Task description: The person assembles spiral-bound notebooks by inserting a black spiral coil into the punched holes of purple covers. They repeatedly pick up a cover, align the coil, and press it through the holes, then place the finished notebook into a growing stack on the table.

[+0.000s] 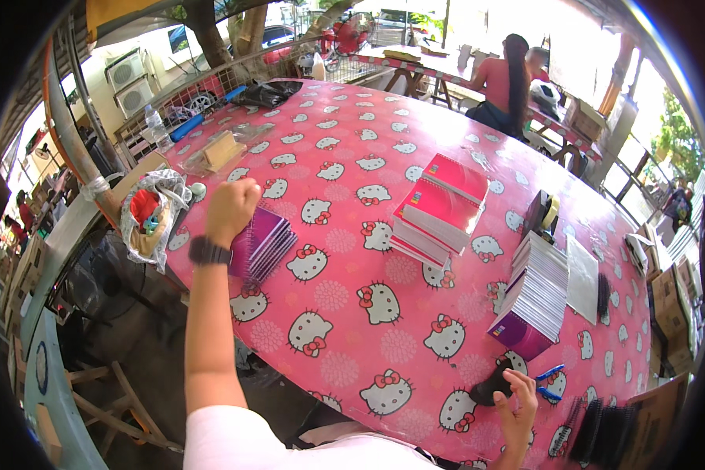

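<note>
My left hand is closed in a fist at the far left corner of a small stack of purple spiral notebooks; what its fingers hold, if anything, is hidden. A dark watch or band circles that wrist. At the near right, my right hand has its thumb and fingers bent around one end of a small rounded black object, whose kind I cannot make out. Blue-handled pliers lie just right of those fingers. Beyond them a long row of purple-covered notebooks stands packed together.
Red-covered notebooks are piled mid-table on the pink patterned cover. A tape dispenser and a pale sheet lie right; black binding coils at the near right. A plastic bag hangs left. Another person sits far off.
</note>
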{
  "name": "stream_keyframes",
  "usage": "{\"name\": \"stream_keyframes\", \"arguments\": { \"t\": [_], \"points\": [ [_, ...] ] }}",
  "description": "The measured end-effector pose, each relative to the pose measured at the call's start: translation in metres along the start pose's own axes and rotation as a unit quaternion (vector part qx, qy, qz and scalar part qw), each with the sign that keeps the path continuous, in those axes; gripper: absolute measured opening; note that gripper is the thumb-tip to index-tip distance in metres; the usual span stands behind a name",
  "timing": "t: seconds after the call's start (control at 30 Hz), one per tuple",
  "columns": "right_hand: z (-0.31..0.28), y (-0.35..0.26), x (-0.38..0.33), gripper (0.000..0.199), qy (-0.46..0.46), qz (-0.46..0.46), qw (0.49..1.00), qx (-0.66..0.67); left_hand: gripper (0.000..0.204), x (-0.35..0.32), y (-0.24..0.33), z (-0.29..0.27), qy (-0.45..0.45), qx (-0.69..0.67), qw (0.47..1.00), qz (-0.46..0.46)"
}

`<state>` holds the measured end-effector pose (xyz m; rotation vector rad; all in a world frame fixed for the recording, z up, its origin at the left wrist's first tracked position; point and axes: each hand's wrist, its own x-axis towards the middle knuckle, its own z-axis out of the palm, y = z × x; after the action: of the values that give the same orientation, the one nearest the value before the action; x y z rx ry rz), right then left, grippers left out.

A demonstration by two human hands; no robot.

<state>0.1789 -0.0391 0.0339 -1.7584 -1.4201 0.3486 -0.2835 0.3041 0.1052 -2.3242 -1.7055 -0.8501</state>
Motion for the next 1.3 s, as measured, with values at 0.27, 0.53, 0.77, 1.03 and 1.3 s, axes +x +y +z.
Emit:
{"name": "stream_keyframes", "arguments": {
  "t": [0.27, 0.53, 0.77, 1.03, 1.3],
  "points": [
    [0.011, 0.005, -0.005, 0.049, -0.013, -0.025, 0.999, -0.037, 0.061, 0.013, -0.035, 0.093, -0.032, 0.073, 0.997, 0.02],
    [0.0, 0.06, -0.027, 0.087, -0.013, 0.065, 0.974, -0.216, 0.117, -0.045, -0.005, 0.046, -0.268, 0.108, 0.941, -0.177],
    [0.012, 0.052, -0.02, 0.07, -0.001, 0.026, 0.985, -0.168, 0.123, -0.044, -0.009, 0.052, -0.227, 0.138, 0.951, -0.159],
    [-0.047, 0.099, -0.017, 0.062, 0.211, 0.069, 0.963, -0.154, 0.127, -0.042, -0.004, 0.047, -0.252, 0.131, 0.942, -0.181],
    [-0.049, 0.061, 0.029, 0.038, 0.264, -0.023, 0.95, -0.165, 0.075, -0.093, -0.104, 0.083, 0.194, -0.505, 0.804, -0.247]
  ]
}}
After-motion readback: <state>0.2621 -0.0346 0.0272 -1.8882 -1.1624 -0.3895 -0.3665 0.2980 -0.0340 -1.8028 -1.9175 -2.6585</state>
